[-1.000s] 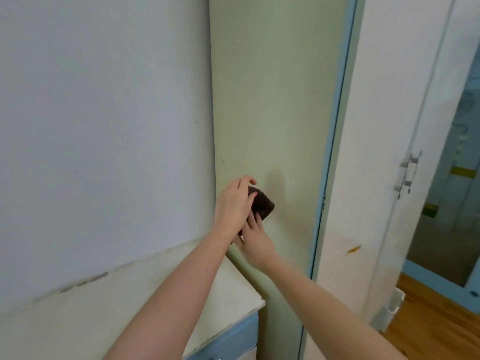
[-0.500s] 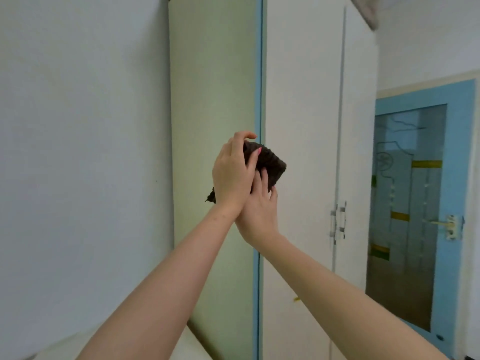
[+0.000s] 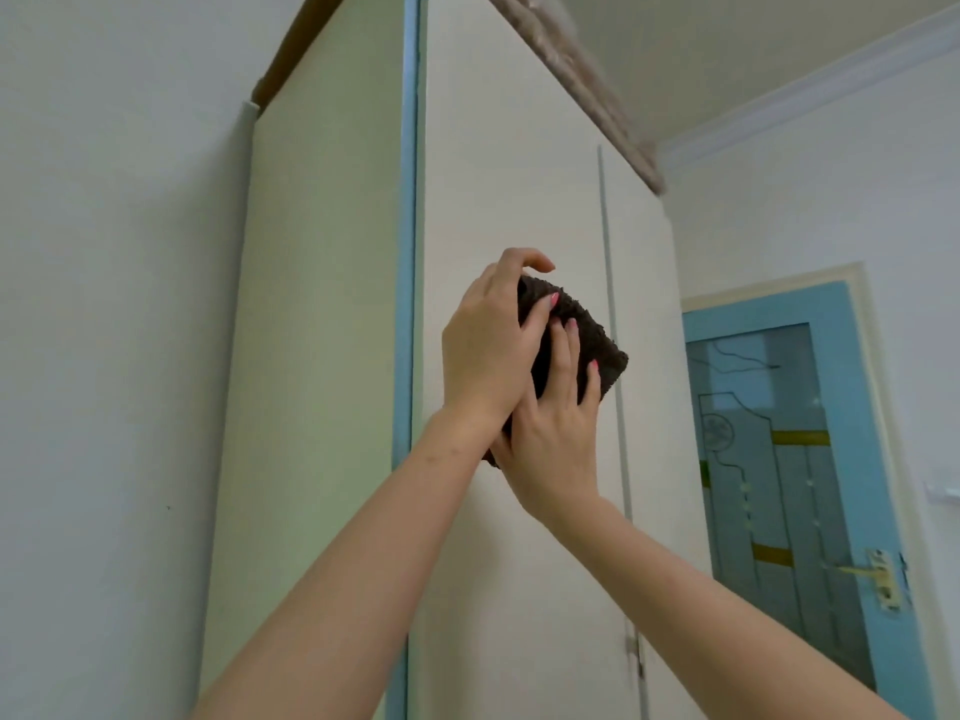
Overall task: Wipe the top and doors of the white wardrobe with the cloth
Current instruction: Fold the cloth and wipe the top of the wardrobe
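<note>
both hands raised in front of the wardrobe, working one object together. left hand (image 3: 485, 350) wraps the upper left part of the cloth (image 3: 582, 337), thumb curled over its top edge, fingers (image 3: 540, 317) pressed flat across its face. right hand (image 3: 553, 439) sits directly below and partly under the left, palm against the lower part of the cloth, fingers spread upward onto it. both hands grasping the cloth; neither is released.

cloth: dark brown, coarse nap, folded into a thick pad. it shows between and to the right of the hands, with a small corner also poking out below the left wrist. held up in front of the left wardrobe door (image 3: 509, 174); whether it touches the door surface cannot be told from this angle.

behind the hands: white wardrobe, two doors. the seam (image 3: 605, 241) between them runs vertically just right of the cloth. right door (image 3: 641, 283) lies beyond the seam. left of the hands, a blue edge strip (image 3: 408, 226) runs down the wardrobe corner, then the pale green side panel (image 3: 322, 304), then the white wall (image 3: 114, 304).

well above the hands: wardrobe top edge (image 3: 576, 70), with a mottled, blurred band along it, under the ceiling.

far right of the hands: blue door (image 3: 852, 407) with patterned glass panel and a metal lever handle (image 3: 862, 570).
</note>
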Available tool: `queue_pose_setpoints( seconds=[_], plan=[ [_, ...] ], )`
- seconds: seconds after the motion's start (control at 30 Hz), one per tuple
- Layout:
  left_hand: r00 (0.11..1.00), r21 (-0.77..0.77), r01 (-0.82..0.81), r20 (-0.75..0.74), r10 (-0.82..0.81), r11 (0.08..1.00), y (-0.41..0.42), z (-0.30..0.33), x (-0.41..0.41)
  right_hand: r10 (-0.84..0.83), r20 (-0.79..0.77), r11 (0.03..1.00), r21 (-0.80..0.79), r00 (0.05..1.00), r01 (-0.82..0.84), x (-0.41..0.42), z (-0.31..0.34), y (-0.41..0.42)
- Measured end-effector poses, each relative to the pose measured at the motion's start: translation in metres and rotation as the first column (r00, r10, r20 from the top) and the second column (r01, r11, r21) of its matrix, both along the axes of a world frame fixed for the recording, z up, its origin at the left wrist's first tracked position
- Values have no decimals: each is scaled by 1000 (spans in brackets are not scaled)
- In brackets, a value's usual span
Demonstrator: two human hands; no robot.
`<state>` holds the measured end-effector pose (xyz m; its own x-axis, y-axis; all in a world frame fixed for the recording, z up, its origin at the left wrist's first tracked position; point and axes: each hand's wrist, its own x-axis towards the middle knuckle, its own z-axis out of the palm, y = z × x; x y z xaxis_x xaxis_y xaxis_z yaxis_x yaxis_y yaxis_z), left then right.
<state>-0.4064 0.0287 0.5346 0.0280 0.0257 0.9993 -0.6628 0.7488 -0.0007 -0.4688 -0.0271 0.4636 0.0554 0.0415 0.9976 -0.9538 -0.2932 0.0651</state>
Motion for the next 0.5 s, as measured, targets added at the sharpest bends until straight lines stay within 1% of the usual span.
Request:
queue_pose_setpoints(
  seconds=[0.07, 0.17, 0.23, 0.3, 0.4, 0.47, 0.5],
  plan=[
    [1000, -21, 18, 9, -18, 1000, -15, 18, -5, 67, 39, 996, -61, 997, -65, -10, 21, -18],
    [997, -49, 66, 35, -64, 997, -20, 40, -10, 84, 57, 985, -155, 995, -74, -18, 46, -34],
    [997, -80, 48, 71, -42, 996, -25, 56, -17, 98, 54, 978, -191, 994, -86, -22, 66, -50],
    [993, -101, 16, 118, -4, 995, -29, 70, -23, 166, 71, 963, -228, 984, -146, -25, 90, -64],
    [990, -126, -9, 139, 26, 992, -36, 86, -29, 286, 87, 904, -354, 954, -239, -32, 125, -83],
    [992, -150, -55, 102, 71, 987, -44, 88, -28, 395, 79, 849, -411, 915, -331, -37, 148, -96],
    [990, -160, -108, 76, 122, 981, -49, 88, -26, 460, 76, 820, -419, 885, -391, -40, 160, -100]
  ],
)
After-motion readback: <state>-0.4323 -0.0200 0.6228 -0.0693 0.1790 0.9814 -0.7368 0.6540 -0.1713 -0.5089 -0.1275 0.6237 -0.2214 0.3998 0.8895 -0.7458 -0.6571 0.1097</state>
